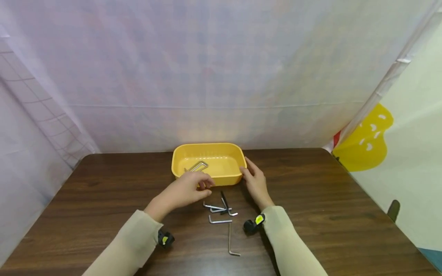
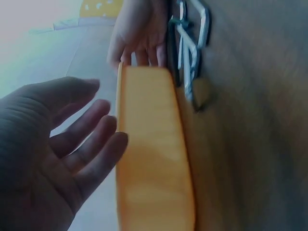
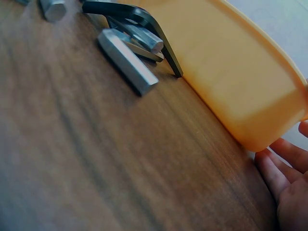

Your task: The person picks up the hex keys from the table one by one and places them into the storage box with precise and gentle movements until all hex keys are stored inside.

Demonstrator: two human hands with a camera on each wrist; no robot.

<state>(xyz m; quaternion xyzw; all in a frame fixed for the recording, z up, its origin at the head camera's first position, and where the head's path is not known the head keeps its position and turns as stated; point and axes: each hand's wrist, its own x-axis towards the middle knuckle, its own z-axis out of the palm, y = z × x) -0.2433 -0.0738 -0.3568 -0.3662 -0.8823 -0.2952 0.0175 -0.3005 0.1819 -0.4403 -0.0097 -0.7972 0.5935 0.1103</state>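
A yellow plastic bin (image 1: pixel 226 180) stands at the back of the table with several metal hex keys (image 1: pixel 200 165) inside, near its left end. My right hand (image 1: pixel 257 186) holds the bin's right end, thumb over the rim and fingers along the outer wall. Over the front wall hovers my left hand (image 1: pixel 188 187), its fingers loosely bent; the left wrist view shows nothing in that hand (image 2: pixel 62 149). In front of the bin lies a loose pile of hex keys, among them a black hex key (image 3: pixel 144 18). A silver hex key (image 1: pixel 221 222) lies just nearer.
One long hex key (image 1: pixel 230 239) lies closest to the front of the dark wooden table (image 1: pixel 103 214). A pale curtain (image 1: pixel 214 76) hangs right behind the bin. Each wrist carries a small black camera, such as the right camera (image 1: pixel 251 227).
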